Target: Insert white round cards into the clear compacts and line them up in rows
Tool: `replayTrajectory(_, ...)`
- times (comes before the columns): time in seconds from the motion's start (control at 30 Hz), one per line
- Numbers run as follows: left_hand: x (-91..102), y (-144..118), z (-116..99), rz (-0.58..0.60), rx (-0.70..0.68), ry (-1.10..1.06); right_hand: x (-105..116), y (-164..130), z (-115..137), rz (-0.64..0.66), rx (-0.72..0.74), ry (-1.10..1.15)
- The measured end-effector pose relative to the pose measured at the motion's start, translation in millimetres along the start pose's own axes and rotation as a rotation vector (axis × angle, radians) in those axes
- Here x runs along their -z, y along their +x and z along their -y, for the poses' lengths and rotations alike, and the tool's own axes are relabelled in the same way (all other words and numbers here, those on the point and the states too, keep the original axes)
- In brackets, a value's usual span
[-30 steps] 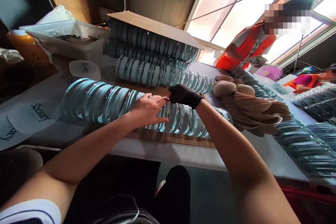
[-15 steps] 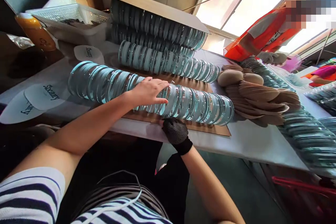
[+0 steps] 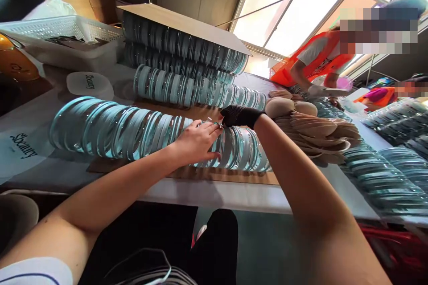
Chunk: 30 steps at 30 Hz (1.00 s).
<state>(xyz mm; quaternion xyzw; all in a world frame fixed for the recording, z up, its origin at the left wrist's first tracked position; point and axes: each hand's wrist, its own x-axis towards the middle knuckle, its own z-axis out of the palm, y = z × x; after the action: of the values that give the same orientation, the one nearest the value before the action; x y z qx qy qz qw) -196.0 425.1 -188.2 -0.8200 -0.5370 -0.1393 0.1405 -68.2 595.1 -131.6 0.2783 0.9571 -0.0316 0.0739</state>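
Note:
A long row of clear, round, rimmed discs (image 3: 129, 136) lies on its side across brown cardboard (image 3: 240, 177) on the table. My bare left hand (image 3: 199, 141) rests on top of the row near its middle, fingers stretched out and thumb apart. Against its fingertips, my right hand (image 3: 234, 116), in a black mesh fingerless glove, reaches over the row from the right with its fingers closed. A small shiny bit (image 3: 217, 124) shows between the two hands; its kind cannot be made out. My right forearm hides the row's right end.
Behind stands another row of discs (image 3: 197, 91), with stacked rows under a cardboard sheet (image 3: 183, 26). Beige rounded pads (image 3: 310, 129) are piled at right. A white basket (image 3: 83, 49) and printed clear sheets (image 3: 23, 147) lie left. A co-worker in an orange vest (image 3: 310, 58) works across the table.
My right hand has moved from the row's near lower side up and over to its top, beside my left fingers. My left hand stays on the row. The view has shifted.

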Motion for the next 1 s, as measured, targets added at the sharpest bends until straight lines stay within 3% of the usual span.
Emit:
replayTrajectory(0.07, -0.1, 0, 0, -0.002, 0.000, 0.001, 3, 5, 3, 0.091, 0.024, 0.017)
replayTrajectory(0.13, -0.1, 0, 0, -0.005, 0.002, -0.002, 4, 5, 7, 0.097, 0.016, -0.028)
replayTrajectory(0.23, 0.1, 0, 0, -0.001, 0.005, -0.014, 0, -4, 10, -0.064, -0.027, -0.117)
replayTrajectory(0.37, 0.9, 0, 0, 0.005, 0.024, -0.035, -20, -47, 15, -0.296, -0.013, 0.083)
replayTrajectory(0.47, 2.1, 0, -2, 0.032, 0.039, -0.032, -57, -93, 30, -0.468, -0.016, 0.265)
replayTrajectory(0.53, 2.8, 0, -3, 0.058, 0.048, -0.028, -92, -118, 48, -0.529, -0.033, 0.252)
replayTrajectory(0.67, 3.9, -2, -3, 0.083, 0.055, -0.033, -162, -134, 84, -0.429, -0.081, 0.005)
replayTrajectory(0.77, 7.1, -4, -2, 0.091, 0.054, -0.041, -185, -136, 95, -0.369, -0.116, -0.045)
replayTrajectory(0.87, 12.2, 1, -3, 0.120, 0.049, -0.047, -164, -147, 80, -0.535, -0.115, 0.059)
replayTrajectory(0.93, 13.2, 10, -8, 0.114, 0.033, -0.053, -130, -153, 57, -0.733, -0.203, 0.135)
replayTrajectory(1.0, 10.1, 22, -14, 0.091, 0.001, -0.067, -91, -146, 28, -0.802, -0.333, 0.142)
